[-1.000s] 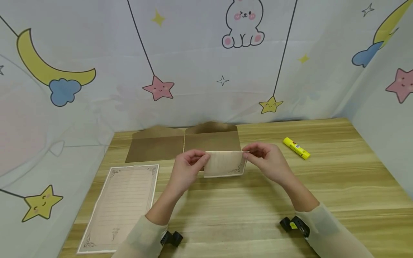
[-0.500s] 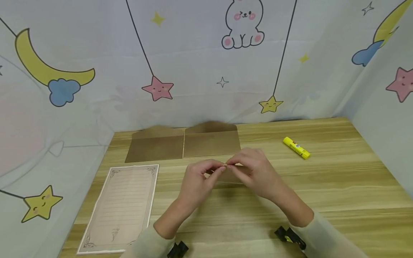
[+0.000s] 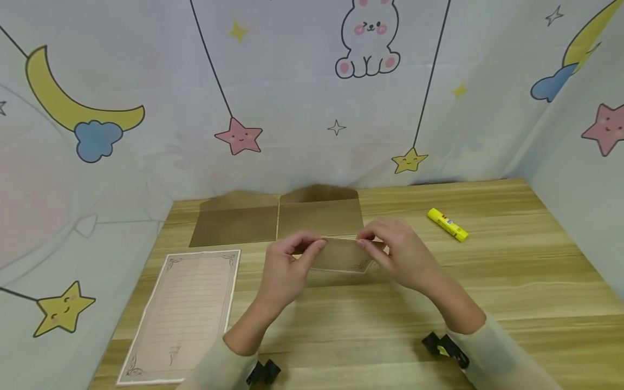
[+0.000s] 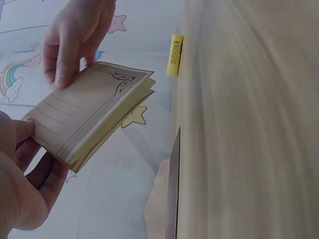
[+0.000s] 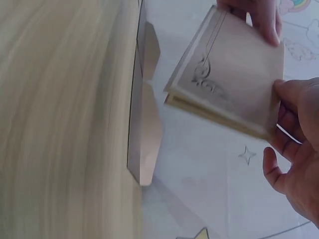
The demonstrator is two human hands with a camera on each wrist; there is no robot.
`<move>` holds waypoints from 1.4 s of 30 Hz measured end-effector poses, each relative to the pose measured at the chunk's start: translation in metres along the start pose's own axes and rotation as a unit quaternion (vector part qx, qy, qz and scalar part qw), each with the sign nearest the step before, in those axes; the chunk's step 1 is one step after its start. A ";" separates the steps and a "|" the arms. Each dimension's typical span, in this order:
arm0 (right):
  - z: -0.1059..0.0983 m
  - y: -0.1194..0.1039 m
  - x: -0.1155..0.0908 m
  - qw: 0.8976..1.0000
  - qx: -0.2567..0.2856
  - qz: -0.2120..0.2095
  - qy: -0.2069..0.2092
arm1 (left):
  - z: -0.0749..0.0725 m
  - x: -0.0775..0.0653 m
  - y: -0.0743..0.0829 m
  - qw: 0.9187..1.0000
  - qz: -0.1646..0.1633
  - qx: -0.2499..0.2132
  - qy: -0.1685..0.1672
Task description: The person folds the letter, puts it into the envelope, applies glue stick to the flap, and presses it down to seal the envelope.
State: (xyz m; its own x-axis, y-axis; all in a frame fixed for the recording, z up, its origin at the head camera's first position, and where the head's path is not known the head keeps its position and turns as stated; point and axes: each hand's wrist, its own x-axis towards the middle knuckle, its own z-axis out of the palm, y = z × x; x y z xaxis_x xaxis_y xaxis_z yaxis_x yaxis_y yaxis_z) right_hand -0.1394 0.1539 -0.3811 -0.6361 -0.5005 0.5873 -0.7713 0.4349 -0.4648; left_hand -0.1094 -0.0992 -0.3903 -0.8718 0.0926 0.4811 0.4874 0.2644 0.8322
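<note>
A folded sheet of letter paper (image 3: 340, 254), lined and printed with a scroll corner, is held above the table between both hands. My left hand (image 3: 287, 268) pinches its top edge near the left corner, thumb toward me. Toward the right end of the same edge, my right hand (image 3: 402, 254) pinches it between thumb and fingers. Several layers show along the side of the folded letter paper (image 4: 79, 107) in the left wrist view. In the right wrist view, the letter paper (image 5: 239, 69) tilts, with its fold at the fingers.
Two brown envelopes, a left one (image 3: 234, 227) and a right one (image 3: 319, 219), lie with flaps raised against the back curtain (image 3: 302, 92). A flat lined letter sheet (image 3: 187, 309) lies at left. A yellow glue stick (image 3: 447, 225) lies at back right.
Half a second ago both hands met at the middle of the paper's top edge. They have since slid apart toward its ends, and its printed face shows again. The other things stay put.
</note>
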 end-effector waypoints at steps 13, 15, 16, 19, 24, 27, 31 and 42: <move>-0.010 0.009 0.001 0.999 -0.026 -0.019 -0.001 | -0.004 0.002 0.001 0.999 -0.037 -0.014 -0.021; -0.005 0.002 0.003 0.999 -0.014 -0.039 0.001 | 0.001 -0.002 0.002 0.999 -0.026 -0.007 -0.042; -0.002 -0.001 0.003 0.999 -0.008 -0.047 0.001 | 0.004 -0.004 0.003 0.998 -0.021 -0.003 -0.052; 0.005 -0.011 0.003 0.998 0.003 -0.058 0.003 | 0.011 -0.008 0.004 0.997 -0.007 0.010 -0.073; 0.011 -0.017 0.000 0.999 0.008 -0.045 0.000 | 0.016 -0.011 0.006 0.996 0.002 0.021 -0.083; 0.010 -0.016 -0.002 0.999 0.006 -0.034 0.001 | 0.016 -0.010 0.006 0.995 -0.002 0.025 -0.092; 0.000 -0.011 -0.003 1.000 0.006 -0.019 0.019 | 0.014 -0.008 0.001 0.993 -0.015 0.048 -0.111; -0.018 -0.002 -0.001 1.000 0.009 -0.006 0.028 | 0.011 -0.006 -0.007 0.983 -0.045 0.109 -0.144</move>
State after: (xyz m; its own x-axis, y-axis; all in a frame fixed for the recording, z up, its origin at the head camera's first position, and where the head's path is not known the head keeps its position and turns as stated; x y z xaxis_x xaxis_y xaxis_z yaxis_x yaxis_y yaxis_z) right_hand -0.1368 0.1668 -0.3688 -0.6252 -0.4622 0.6289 -0.7793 0.4148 -0.4698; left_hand -0.1083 -0.0915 -0.4022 -0.9043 0.3187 0.2841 0.4126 0.4807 0.7738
